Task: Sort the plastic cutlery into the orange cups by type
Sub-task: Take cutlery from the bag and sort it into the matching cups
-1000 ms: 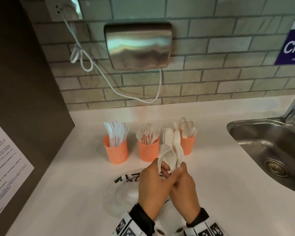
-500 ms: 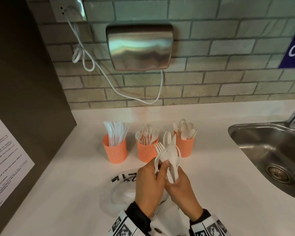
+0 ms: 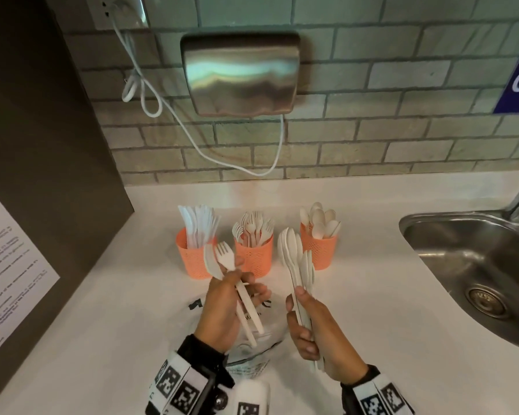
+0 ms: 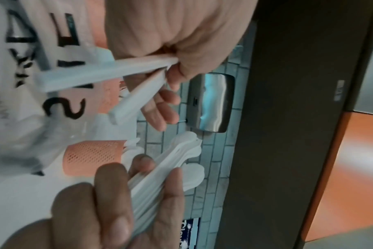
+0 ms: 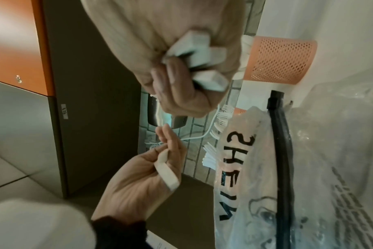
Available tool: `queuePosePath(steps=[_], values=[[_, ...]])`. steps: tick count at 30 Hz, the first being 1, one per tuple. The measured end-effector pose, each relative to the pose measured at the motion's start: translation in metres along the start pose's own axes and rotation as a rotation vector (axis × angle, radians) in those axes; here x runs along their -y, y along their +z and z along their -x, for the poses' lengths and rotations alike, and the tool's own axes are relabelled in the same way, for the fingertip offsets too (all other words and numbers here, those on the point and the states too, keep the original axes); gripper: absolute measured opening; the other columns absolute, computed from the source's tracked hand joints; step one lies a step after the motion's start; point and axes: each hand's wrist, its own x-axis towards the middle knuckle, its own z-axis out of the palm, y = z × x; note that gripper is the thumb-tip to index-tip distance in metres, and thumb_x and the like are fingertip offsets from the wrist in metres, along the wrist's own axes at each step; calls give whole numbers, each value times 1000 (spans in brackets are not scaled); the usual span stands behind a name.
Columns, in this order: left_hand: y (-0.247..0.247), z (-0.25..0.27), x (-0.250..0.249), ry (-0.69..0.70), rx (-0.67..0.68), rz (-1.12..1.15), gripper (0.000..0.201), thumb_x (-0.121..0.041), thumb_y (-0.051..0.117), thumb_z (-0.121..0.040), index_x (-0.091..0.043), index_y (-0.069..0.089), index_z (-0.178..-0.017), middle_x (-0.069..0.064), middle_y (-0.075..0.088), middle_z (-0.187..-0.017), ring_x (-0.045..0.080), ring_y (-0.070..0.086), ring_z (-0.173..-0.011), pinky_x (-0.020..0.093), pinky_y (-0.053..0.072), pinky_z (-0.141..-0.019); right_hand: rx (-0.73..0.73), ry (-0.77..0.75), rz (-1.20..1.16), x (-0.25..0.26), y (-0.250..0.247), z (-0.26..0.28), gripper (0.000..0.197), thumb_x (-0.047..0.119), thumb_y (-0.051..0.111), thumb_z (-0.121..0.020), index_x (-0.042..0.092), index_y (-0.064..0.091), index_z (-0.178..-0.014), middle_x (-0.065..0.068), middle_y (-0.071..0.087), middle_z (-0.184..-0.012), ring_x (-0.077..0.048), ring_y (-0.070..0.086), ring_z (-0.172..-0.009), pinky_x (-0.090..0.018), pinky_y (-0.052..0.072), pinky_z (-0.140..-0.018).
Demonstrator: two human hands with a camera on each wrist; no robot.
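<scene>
Holding a fork [image 3: 226,259] and a knife [image 3: 211,262] curled in the left hand [image 3: 222,313] and a fat bunch of spoons [image 3: 297,259] squeezed in the right hand [image 3: 318,333], low in the middle of the frame over the tabletop [image 3: 372,310], I think a piece could slip or land in the wrong orange cup [image 3: 253,256].

at twelve o'clock we see a steel dispenser [image 3: 240,74] on the brick wall, its white cord [image 3: 174,115] looping; a sink [image 3: 474,265] at three o'clock; a clear bag [image 3: 252,351] on the worktop [image 3: 372,295].
</scene>
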Motion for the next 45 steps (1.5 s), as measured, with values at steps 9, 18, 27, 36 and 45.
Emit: queuePosePath(steps=[9, 18, 27, 36, 45], values=[[-10, 0, 17, -51, 39, -410, 16, -22, 56, -90, -8, 62, -85, -6, 25, -47, 5, 21, -36, 16, 21, -33, -53, 46, 39, -3, 4, 7, 45, 58, 38, -80, 14, 48, -77, 5, 27, -42, -7, 24, -32, -15, 17, -35], [10, 2, -4, 312, 109, -483, 10, -23, 64, -84, -21, 66, -93, -14, 65, -60, -1, 57, -52, 12, 41, -47, -76, -50, 151, 4, 23, 5, 41, 50, 45, -82, 14, 62, -92, 4, 31, -45, -8, 24, -35, -17, 21, -36], [-15, -16, -37, 211, 329, -532, 14, -12, 61, -86, -9, 62, -100, -11, 55, -56, -1, 40, -35, 10, 30, -36, 17, -39, 55, -2, 35, 5, 31, 45, 52, -88, 23, 67, -105, 4, 31, -41, -8, 24, -32, -17, 26, -33], [-41, -27, -57, 305, 459, -783, 13, -19, 65, -84, -17, 67, -96, -9, 71, -82, 0, 65, -82, 11, 47, -75, 54, 24, 54, -10, 47, 4, 30, 42, 54, -85, 14, 63, -90, 5, 34, -44, -5, 28, -30, -15, 27, -32], [-34, -25, -82, 369, 334, -608, 14, -13, 51, -93, -18, 59, -83, -22, 54, -47, -4, 47, -46, 3, 34, -46, 76, -26, 151, 0, 56, 1, 31, 41, 49, -83, 11, 58, -87, 5, 28, -46, -6, 23, -32, -15, 21, -34]])
